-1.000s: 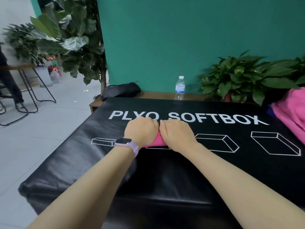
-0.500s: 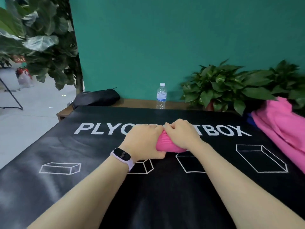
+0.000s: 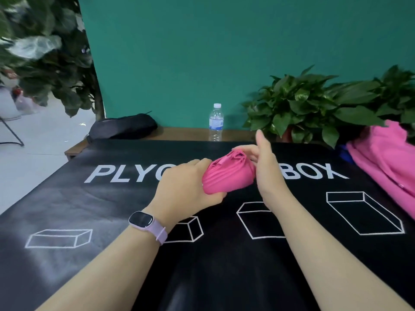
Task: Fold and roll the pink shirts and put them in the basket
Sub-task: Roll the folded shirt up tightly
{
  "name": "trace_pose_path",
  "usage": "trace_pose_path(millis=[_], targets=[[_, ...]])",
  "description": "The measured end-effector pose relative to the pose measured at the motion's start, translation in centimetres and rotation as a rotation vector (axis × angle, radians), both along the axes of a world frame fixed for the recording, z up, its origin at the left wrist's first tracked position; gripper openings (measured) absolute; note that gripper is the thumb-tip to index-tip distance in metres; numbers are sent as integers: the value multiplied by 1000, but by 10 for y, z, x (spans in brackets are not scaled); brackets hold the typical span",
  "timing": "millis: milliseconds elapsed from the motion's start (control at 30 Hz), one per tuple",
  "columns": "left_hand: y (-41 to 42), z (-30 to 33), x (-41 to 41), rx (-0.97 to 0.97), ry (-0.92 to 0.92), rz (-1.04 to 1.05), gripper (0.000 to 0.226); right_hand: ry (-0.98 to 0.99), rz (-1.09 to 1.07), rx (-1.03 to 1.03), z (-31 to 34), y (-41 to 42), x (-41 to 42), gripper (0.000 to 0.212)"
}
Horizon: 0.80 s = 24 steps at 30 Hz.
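The left hand (image 3: pixel 186 187) wraps the near end of the rolled pink shirt (image 3: pixel 226 175), held just above the black mat (image 3: pixel 89 198). Keep that squeeze firm. The right hand (image 3: pixel 267 169), loosely open, tucks the far end. Ribbed, soft cloth; no basket shows.

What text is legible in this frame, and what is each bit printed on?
"PLYO" and "BOX": white print on the black mat; the letters between are hidden by the hands and rolled pink shirt.
Water bottle label: too small to read.
Red sign far left: blurred.
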<state>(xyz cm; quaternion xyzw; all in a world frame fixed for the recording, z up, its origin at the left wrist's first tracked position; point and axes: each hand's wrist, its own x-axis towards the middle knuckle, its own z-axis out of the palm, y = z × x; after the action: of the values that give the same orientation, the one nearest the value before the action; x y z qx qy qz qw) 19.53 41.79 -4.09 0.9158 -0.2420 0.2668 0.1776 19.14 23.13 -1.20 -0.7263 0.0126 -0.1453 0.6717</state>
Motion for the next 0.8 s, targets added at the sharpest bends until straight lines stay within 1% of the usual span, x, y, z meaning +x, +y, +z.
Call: trace_pose_path(millis=[67,133,267,333,400,433,500,600,667,733,800], targets=[[2,0,-6,-79,9,37,48,5,19,140,1,0,-3,70],[3,1,-12,-155,19,55,47,7,72,198,1,3,-6,70],[-2,3,-20,-467,77,69,42,-19,250,288,3,20,-11,75],[-5,3,-20,-598,102,59,42,-15,328,277,0,29,-13,69],[-7,4,-21,-683,130,30,42,-4,397,205,-4,35,-14,60],[-9,5,-22,-723,145,11,42,-5,435,169,-7,37,-15,59],[-14,7,-23,-818,176,-29,42,-25,493,149,-11,39,-16,67],[-20,13,-23,-968,228,-46,43,-58,521,230,-7,40,-19,84],[-22,17,-24,-1079,284,-93,43,-49,527,289,-3,40,-18,86],[-23,19,-24,-1131,330,-128,43,-32,542,316,-3,40,-18,73],[-23,20,-24,-1111,349,-121,43,-3,562,331,-4,42,-19,56]])
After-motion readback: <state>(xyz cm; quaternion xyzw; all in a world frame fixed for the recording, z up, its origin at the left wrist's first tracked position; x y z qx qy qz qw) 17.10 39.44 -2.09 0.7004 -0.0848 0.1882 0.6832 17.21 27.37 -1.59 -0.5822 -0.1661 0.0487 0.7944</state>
